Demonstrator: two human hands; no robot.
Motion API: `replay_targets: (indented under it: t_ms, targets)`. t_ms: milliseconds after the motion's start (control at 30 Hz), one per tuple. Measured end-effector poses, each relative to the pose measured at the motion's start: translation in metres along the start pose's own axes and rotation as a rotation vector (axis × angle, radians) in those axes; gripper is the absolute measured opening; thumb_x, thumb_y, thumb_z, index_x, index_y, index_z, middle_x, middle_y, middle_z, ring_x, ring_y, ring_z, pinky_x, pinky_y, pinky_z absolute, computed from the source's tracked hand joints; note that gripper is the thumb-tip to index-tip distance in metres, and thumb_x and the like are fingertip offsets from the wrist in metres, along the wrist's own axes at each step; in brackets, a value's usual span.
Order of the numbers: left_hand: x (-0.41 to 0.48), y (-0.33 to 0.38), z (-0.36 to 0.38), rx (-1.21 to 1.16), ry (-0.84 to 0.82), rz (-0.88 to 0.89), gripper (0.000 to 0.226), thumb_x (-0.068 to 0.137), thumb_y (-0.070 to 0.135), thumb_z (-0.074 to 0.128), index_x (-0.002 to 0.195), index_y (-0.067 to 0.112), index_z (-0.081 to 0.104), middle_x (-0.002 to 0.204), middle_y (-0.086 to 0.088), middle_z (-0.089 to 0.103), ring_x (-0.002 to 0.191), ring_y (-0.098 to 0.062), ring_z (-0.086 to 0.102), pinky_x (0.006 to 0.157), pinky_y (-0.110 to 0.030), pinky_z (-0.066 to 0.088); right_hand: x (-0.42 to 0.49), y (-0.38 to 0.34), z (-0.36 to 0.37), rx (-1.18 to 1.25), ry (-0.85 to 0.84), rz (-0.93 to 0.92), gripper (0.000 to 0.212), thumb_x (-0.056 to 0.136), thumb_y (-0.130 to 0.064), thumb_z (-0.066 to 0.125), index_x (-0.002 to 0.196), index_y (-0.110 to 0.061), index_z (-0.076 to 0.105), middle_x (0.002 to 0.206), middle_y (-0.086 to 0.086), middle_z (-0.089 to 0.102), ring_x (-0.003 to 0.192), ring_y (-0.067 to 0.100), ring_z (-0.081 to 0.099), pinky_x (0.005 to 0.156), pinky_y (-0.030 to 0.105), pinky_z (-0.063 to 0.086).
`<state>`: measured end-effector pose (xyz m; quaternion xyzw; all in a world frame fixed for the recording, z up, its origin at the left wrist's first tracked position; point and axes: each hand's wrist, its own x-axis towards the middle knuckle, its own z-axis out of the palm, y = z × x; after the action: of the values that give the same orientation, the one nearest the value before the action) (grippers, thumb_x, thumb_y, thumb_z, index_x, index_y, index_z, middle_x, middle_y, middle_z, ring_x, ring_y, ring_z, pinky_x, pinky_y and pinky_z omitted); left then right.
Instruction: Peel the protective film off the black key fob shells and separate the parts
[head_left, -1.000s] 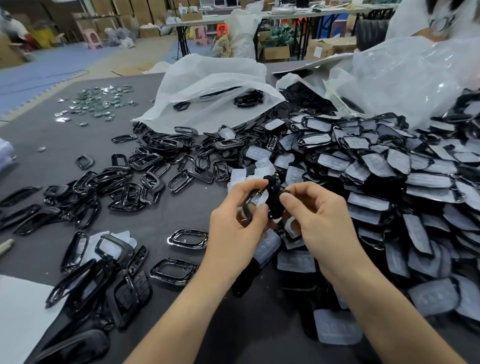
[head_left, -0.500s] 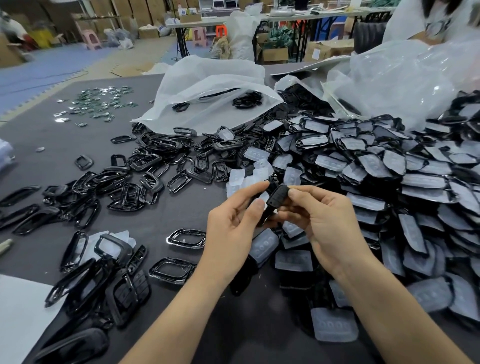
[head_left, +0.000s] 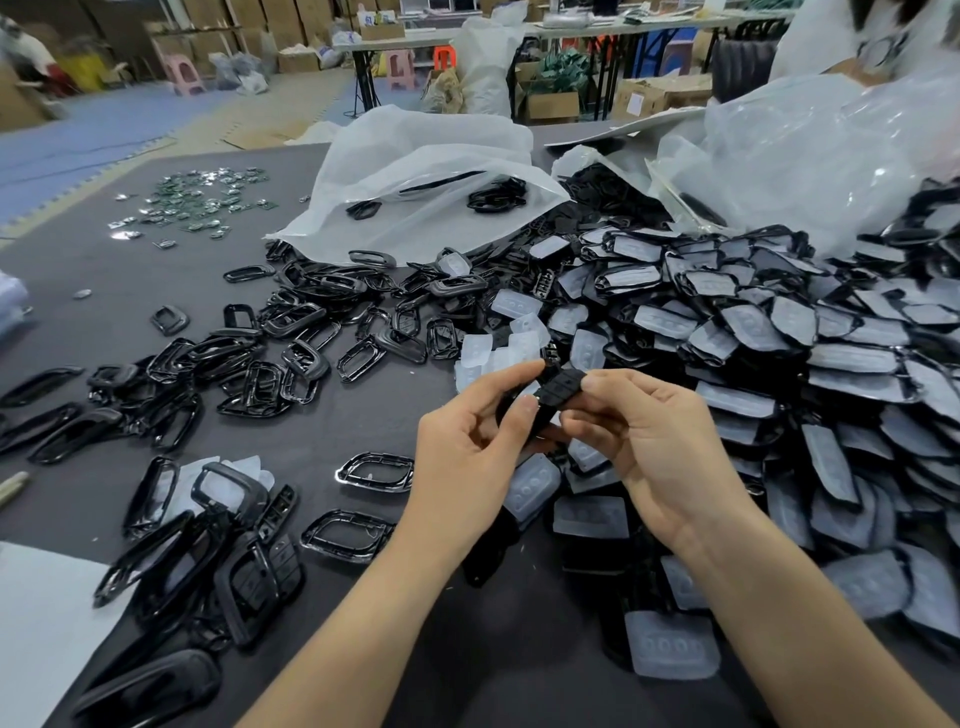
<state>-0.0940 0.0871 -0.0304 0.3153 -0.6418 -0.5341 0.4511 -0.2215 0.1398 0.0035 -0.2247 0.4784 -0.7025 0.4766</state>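
Above grey table (head_left: 317, 439), small black shell (head_left: 558, 389)

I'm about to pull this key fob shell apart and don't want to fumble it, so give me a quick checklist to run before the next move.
1. Grip: left hand and right hand both pinch the black shell above the table: ok.
2. Film off the held shell: cannot tell, fingers cover most of it.
3. Held shell split into parts: not ok, it looks like one piece.
4. Spot for separated frames: pile of black frames lies to the left: ok.
5. Next stock: heap of film-covered shells lies to the right: ok.
6. Bare patch of table beside the left hand: ok.
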Motion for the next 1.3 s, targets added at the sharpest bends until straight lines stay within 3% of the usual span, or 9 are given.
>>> replay_targets:
  t_ms: [167,300,467,667,767,867,1033,1167,1300]
  targets:
    - [0.001,-0.001,0.001,0.019,-0.021,0.003,0.027,0.087,0.031,0.058,0.109,0.042,0.069,0.088,-0.043,0.057,0.078,-0.026,0.05,0.08,-0.069,0.048,0.0,-0.001,-0.002,-0.095,-0.034,-0.086,0.018,0.089,0.006,0.055,0.093,-0.009,0.063,0.055,0.003,0.061,0.051,0.014,0.061,0.05,0.018,0.05]
    - [0.002,-0.002,-0.003,0.058,-0.018,0.025,0.033,0.085,0.026,0.064,0.114,0.041,0.067,0.076,-0.032,0.059,0.065,-0.021,0.045,0.068,-0.034,0.053,-0.002,-0.002,-0.003,-0.175,-0.074,-0.148,0.029,0.087,0.012,0.048,0.08,-0.006,0.07,0.065,0.007,0.068,0.058,0.014,0.065,0.054,0.018,0.052]
    - [0.003,-0.005,-0.002,-0.018,-0.052,0.003,0.051,0.084,-0.004,0.069,0.119,0.033,0.062,0.099,-0.001,0.075,0.096,-0.022,0.07,0.085,-0.024,0.053,0.001,-0.006,-0.006,-0.208,0.025,-0.297,0.016,0.087,0.005,0.062,0.092,-0.009,0.067,0.08,0.007,0.074,0.07,0.018,0.072,0.056,0.018,0.052]
    - [0.003,-0.006,-0.002,-0.007,-0.097,-0.032,0.059,0.087,-0.012,0.056,0.133,0.026,0.054,0.106,0.005,0.074,0.107,-0.014,0.068,0.087,-0.022,0.052,0.006,-0.004,-0.011,-0.457,0.065,-0.428,0.018,0.086,-0.011,0.068,0.079,-0.027,0.069,0.066,-0.005,0.062,0.055,0.009,0.059,0.05,0.019,0.048]
    - [0.003,-0.006,-0.002,0.016,-0.114,-0.052,0.058,0.089,-0.014,0.053,0.134,0.023,0.052,0.104,0.008,0.074,0.105,-0.015,0.068,0.097,-0.035,0.052,0.007,-0.004,-0.012,-0.705,-0.022,-0.498,0.021,0.084,-0.013,0.07,0.078,-0.033,0.069,0.088,0.001,0.061,0.067,0.01,0.059,0.062,0.024,0.052]
    - [0.003,-0.005,-0.001,0.028,-0.136,-0.07,0.059,0.088,-0.013,0.053,0.13,0.028,0.055,0.107,-0.005,0.071,0.096,-0.026,0.065,0.099,-0.056,0.047,0.007,-0.003,-0.01,-0.96,-0.122,-0.528,0.024,0.085,-0.01,0.069,0.08,-0.034,0.065,0.091,-0.008,0.054,0.077,0.007,0.056,0.07,0.012,0.044]
    - [0.002,-0.002,-0.001,-0.057,-0.207,-0.096,0.063,0.087,-0.023,0.038,0.129,0.022,0.052,0.118,-0.001,0.065,0.094,-0.017,0.072,0.084,-0.023,0.055,0.008,-0.001,-0.009,-1.128,-0.191,-0.532,0.009,0.088,-0.006,0.065,0.09,-0.013,0.07,0.101,-0.006,0.048,0.091,0.01,0.054,0.076,0.016,0.046]
    - [0.003,-0.003,-0.002,-0.087,-0.232,-0.13,0.067,0.087,-0.022,0.036,0.134,0.025,0.048,0.113,-0.005,0.065,0.082,-0.018,0.073,0.076,-0.022,0.056,0.007,-0.002,-0.009,-1.133,-0.195,-0.569,0.007,0.086,-0.003,0.066,0.089,-0.009,0.07,0.102,-0.006,0.055,0.091,0.007,0.056,0.073,0.009,0.043]
    - [0.004,-0.002,-0.005,-0.095,-0.263,-0.168,0.064,0.089,-0.02,0.031,0.139,0.017,0.047,0.099,-0.001,0.072,0.073,-0.021,0.073,0.067,-0.022,0.056,0.006,0.0,-0.008,-1.046,-0.196,-0.533,0.008,0.084,-0.005,0.069,0.084,-0.013,0.071,0.096,-0.005,0.062,0.088,0.01,0.06,0.077,0.022,0.049]
